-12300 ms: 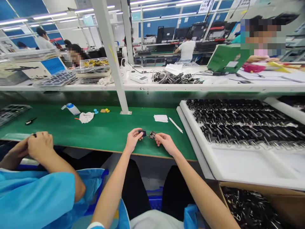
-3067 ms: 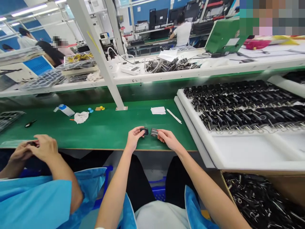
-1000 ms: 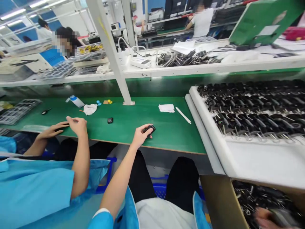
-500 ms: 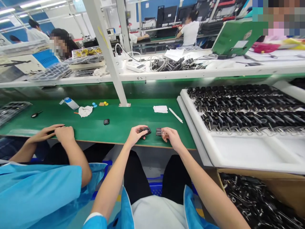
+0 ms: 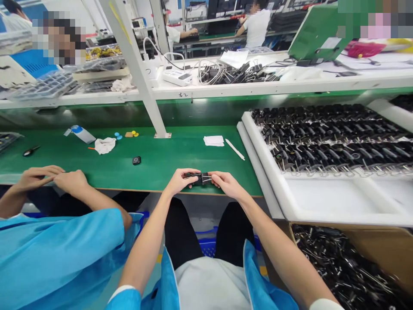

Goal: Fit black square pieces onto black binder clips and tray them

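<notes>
Just above the front edge of the green table, my left hand point(image 5: 177, 181) pinches a small black device point(image 5: 195, 175), partly covered by the fingers. A thin silvery line shows beside the left thumb; what it belongs to is unclear. From the other side, my right hand point(image 5: 226, 184) grips the wire handles of a black binder clip point(image 5: 205, 178). The clip's black body meets the device's right end; whether its jaws are around that end cannot be made out. Farther left on the table lies a similar small black square device point(image 5: 136, 160) with a round mark.
To the right, a white foam tray point(image 5: 309, 200) bears rows of clipped black parts point(image 5: 322, 155). Below it stands a cardboard box point(image 5: 392, 254) of binder clips point(image 5: 342, 267). Paper slips point(image 5: 213, 141) and a white pen-like stick point(image 5: 235, 149) lie ahead. A co-worker's hands point(image 5: 69, 181) rest at left.
My hands have come together, bringing the binder clip from a gap at the right up against the black device. The camera view has shifted slightly.
</notes>
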`<state>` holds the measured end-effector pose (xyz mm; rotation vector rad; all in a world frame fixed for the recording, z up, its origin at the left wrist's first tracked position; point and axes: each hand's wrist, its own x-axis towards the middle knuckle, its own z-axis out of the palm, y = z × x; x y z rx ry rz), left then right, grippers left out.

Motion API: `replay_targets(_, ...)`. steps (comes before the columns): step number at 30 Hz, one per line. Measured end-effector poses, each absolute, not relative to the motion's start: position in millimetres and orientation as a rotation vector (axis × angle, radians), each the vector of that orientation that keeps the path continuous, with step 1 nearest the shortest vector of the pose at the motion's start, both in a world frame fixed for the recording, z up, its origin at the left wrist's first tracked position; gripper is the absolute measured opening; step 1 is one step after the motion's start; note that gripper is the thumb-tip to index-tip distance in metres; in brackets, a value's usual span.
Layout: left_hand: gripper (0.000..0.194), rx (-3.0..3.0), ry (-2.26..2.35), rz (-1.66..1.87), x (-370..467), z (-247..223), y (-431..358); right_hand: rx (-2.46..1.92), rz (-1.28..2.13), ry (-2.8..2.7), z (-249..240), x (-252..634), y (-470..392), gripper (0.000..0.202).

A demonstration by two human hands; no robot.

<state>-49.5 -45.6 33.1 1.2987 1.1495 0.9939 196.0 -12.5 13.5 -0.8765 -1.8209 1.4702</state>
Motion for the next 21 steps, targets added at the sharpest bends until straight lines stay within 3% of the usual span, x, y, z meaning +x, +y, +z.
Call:
replay_targets(9,0.041,1.351,1.159,0.926,-49.2,35.0,-46.9,-0.859,1.333,-1.921,17.7,193.5,-12.4,0.046)
replay_targets(17,0.043,1.324,1.158,0.925,-42.8,30.8,-44.0,-0.898,1.431,-1.826,17.8,190.3,-13.1,0.051)
replay_targets(21,0.047,1.313,1.173,0.97,-48.9,50.2,-60.6,-0.89,1.479,-1.84,23.4,173.5,-16.9,0.051)
